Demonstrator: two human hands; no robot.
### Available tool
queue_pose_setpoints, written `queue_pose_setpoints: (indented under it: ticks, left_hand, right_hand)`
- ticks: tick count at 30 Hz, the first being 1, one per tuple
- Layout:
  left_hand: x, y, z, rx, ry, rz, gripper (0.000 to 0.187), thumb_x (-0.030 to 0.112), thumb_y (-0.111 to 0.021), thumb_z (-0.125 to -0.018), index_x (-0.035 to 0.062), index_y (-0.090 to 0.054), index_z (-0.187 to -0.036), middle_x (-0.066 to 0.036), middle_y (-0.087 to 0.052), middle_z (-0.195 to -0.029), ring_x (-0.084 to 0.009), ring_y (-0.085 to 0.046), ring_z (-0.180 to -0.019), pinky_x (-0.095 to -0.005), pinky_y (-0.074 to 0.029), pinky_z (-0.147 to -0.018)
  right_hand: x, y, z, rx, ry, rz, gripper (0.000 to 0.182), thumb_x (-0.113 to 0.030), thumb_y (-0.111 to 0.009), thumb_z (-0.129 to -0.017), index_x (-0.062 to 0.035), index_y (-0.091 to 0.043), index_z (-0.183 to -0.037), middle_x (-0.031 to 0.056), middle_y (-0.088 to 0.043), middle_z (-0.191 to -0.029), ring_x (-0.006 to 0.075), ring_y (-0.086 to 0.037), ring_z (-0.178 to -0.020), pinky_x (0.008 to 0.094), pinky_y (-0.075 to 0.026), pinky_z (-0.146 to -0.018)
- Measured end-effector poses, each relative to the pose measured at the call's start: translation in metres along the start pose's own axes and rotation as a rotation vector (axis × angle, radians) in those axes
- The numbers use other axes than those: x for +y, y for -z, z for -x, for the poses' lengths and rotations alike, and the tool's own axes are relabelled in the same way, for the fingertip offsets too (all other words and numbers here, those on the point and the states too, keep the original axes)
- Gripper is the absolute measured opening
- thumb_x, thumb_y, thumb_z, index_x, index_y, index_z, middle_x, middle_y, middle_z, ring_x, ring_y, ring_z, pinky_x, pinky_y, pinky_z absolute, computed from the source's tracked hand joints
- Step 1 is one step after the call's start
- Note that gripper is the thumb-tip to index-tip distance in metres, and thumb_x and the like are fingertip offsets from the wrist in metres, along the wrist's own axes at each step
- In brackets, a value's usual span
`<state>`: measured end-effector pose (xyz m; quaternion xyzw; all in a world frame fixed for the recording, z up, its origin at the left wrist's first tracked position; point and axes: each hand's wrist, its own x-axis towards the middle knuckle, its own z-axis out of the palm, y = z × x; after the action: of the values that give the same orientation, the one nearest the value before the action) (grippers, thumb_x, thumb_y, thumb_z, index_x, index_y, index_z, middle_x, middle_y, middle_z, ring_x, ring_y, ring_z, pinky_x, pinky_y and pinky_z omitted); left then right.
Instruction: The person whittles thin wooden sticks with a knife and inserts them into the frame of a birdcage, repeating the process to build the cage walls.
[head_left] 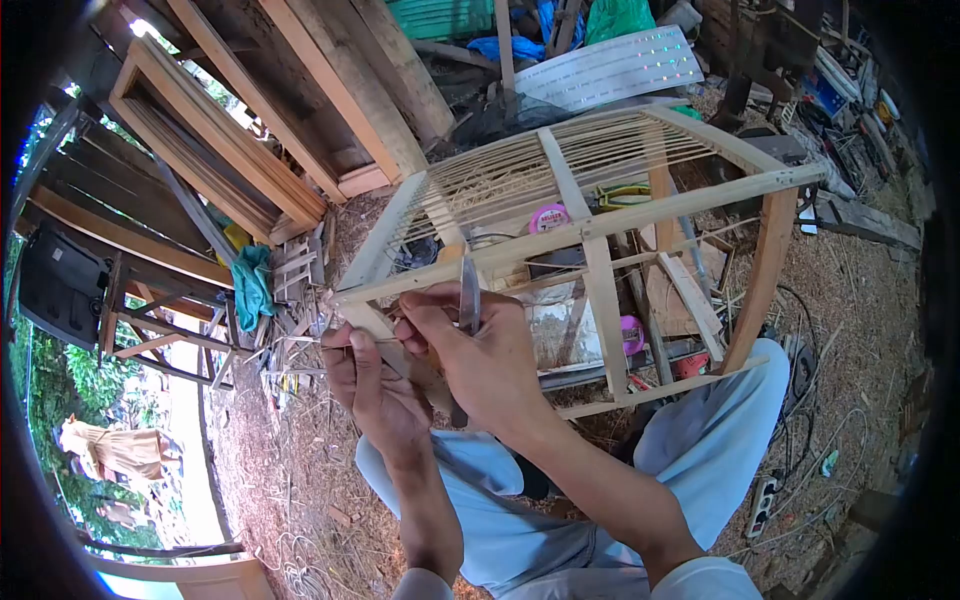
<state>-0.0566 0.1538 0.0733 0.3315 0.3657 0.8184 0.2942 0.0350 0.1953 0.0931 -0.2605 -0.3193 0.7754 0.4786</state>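
Note:
A knife (469, 292) is gripped in my right hand (490, 350), its blade pointing up past the near rail. My left hand (385, 395) is closed beside it, thumb and fingers pinching what looks like a thin pale stick, mostly hidden by the fingers. Both hands are at the near left corner of a wooden cage frame (520, 247). Thin rods (490, 185) run in rows across the frame's far side. Its near side is open, with a few wooden crossbars.
Inside and behind the frame lie a pink tape roll (548, 217), yellow-handled pliers (622, 196) and loose wood strips (690, 305). Timber frames (200, 140) lean at the left. Wood shavings cover the ground. A power strip (762, 505) and cables lie right. A person (115, 450) is outside.

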Motion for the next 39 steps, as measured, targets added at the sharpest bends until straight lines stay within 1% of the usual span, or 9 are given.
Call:
queue_pose_setpoints:
  ticks: [2,6,9,18,25,27,37,38,39]
  left_hand:
    - [0.001,-0.001,0.0,-0.073,-0.041,0.033,0.014,0.009,-0.048,-0.094,0.0027,-0.047,-0.107,-0.015,-0.06,-0.101,-0.0176,-0.063,-0.083,-0.0258,-0.057,-0.07]
    - [0.0,0.006,-0.001,-0.083,-0.025,0.02,0.014,0.009,-0.049,-0.094,0.0028,-0.048,-0.107,-0.015,-0.06,-0.102,-0.0182,-0.064,-0.084,-0.0262,-0.057,-0.07]
    - [0.001,0.003,0.0,0.017,0.013,0.015,0.014,0.009,-0.052,-0.093,0.005,-0.045,-0.106,-0.015,-0.06,-0.093,-0.021,-0.061,-0.076,-0.0311,-0.052,-0.067]
    - [-0.002,0.004,0.003,0.062,-0.038,-0.089,0.014,0.008,-0.053,-0.092,0.0059,-0.046,-0.103,-0.01,-0.057,-0.103,-0.0179,-0.057,-0.094,-0.0313,-0.048,-0.083]
    - [-0.004,0.005,0.004,0.041,0.03,-0.056,0.014,0.009,-0.056,-0.092,0.0062,-0.046,-0.101,-0.008,-0.057,-0.099,-0.0141,-0.056,-0.091,-0.0281,-0.046,-0.081]
    - [-0.003,0.005,0.003,0.045,0.022,-0.06,0.014,0.009,-0.057,-0.092,0.0061,-0.046,-0.1,-0.007,-0.057,-0.098,-0.0133,-0.055,-0.089,-0.0275,-0.045,-0.08]
    - [-0.001,0.001,0.004,-0.013,0.094,-0.004,0.013,0.014,-0.057,-0.092,0.0071,-0.048,-0.096,-0.006,-0.059,-0.09,-0.0132,-0.059,-0.078,-0.0261,-0.049,-0.066]
    - [-0.002,0.001,0.004,0.026,0.087,-0.036,0.013,0.014,-0.058,-0.092,0.0071,-0.048,-0.096,-0.005,-0.059,-0.089,-0.0129,-0.059,-0.079,-0.0261,-0.049,-0.067]
    - [-0.002,0.001,0.003,0.031,0.086,-0.021,0.013,0.014,-0.058,-0.092,0.0071,-0.048,-0.096,-0.005,-0.059,-0.089,-0.0129,-0.059,-0.079,-0.0261,-0.049,-0.067]
  right_hand:
    - [0.003,0.001,-0.001,-0.007,0.013,0.024,0.02,-0.011,-0.062,-0.088,0.0061,-0.066,-0.095,0.0066,-0.065,-0.077,0.0086,-0.057,-0.066,0.0213,-0.046,-0.06]
    - [0.006,0.002,-0.003,-0.033,0.027,0.029,0.02,-0.012,-0.063,-0.088,0.0067,-0.066,-0.096,0.0071,-0.065,-0.077,0.0085,-0.058,-0.068,0.0209,-0.047,-0.06]
    - [0.005,0.001,-0.002,-0.019,0.035,0.025,0.019,-0.01,-0.063,-0.087,0.0061,-0.066,-0.096,0.0069,-0.065,-0.078,0.0088,-0.059,-0.069,0.0207,-0.047,-0.061]
    - [0.0,-0.002,0.006,0.012,0.157,0.044,0.017,-0.012,-0.068,-0.083,0.0031,-0.067,-0.09,0.003,-0.063,-0.074,0.0065,-0.056,-0.065,0.0192,-0.043,-0.055]
    - [0.007,-0.001,0.008,0.055,0.191,0.137,0.014,-0.013,-0.069,-0.082,0.0001,-0.067,-0.085,0.0003,-0.061,-0.07,0.0042,-0.052,-0.059,0.0194,-0.038,-0.05]
    - [-0.002,-0.003,0.013,0.088,0.117,0.277,0.019,-0.017,-0.067,-0.083,0.0017,-0.066,-0.079,0.0015,-0.062,-0.067,0.0046,-0.053,-0.063,0.0226,-0.042,-0.057]
    - [0.003,-0.003,0.018,0.182,0.254,0.212,0.018,-0.016,-0.065,-0.087,0.001,-0.064,-0.087,0.0017,-0.063,-0.076,0.0057,-0.055,-0.066,0.0212,-0.043,-0.06]
    - [0.011,-0.002,0.014,0.193,0.324,0.254,0.018,-0.02,-0.066,-0.087,-0.0023,-0.062,-0.086,-0.0012,-0.057,-0.065,0.0011,-0.038,-0.044,0.0186,-0.026,-0.039]
    - [0.015,-0.001,0.012,0.19,0.33,0.269,0.018,-0.02,-0.066,-0.087,-0.0023,-0.062,-0.086,-0.0012,-0.057,-0.065,0.0011,-0.038,-0.044,0.0186,-0.026,-0.039]
